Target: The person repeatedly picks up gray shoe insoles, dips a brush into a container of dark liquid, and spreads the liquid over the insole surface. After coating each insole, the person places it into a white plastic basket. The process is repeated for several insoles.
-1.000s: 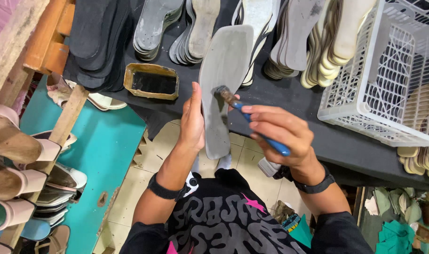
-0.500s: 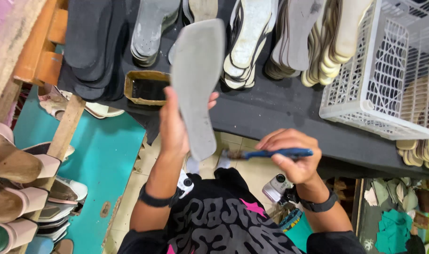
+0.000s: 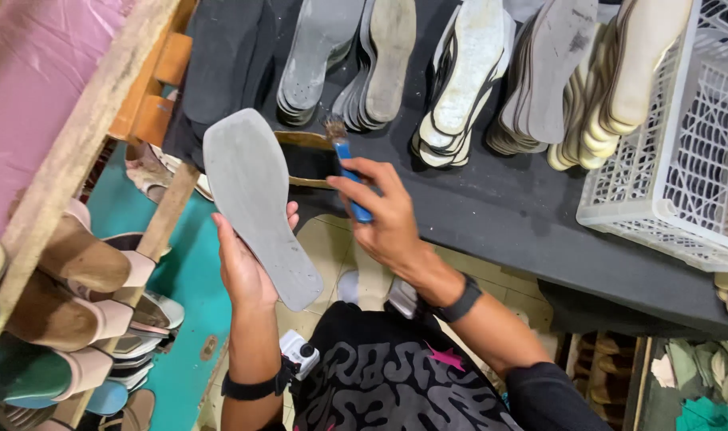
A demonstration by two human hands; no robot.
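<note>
Black bench (image 3: 492,199) carries rows of soles. Left hand (image 3: 248,267) grips a flat grey sole (image 3: 256,203), square-toed and dusty, just off its near edge; right hand (image 3: 384,211) pinches a blue-handled brush (image 3: 344,164) over a glue tin (image 3: 308,160).

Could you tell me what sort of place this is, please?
Probably a small shoemaking workshop. Stacks of soles lie on a dark workbench, finished sandals fill a rack, and the left hand holds a grey sole while the right hand holds a brush.
</note>
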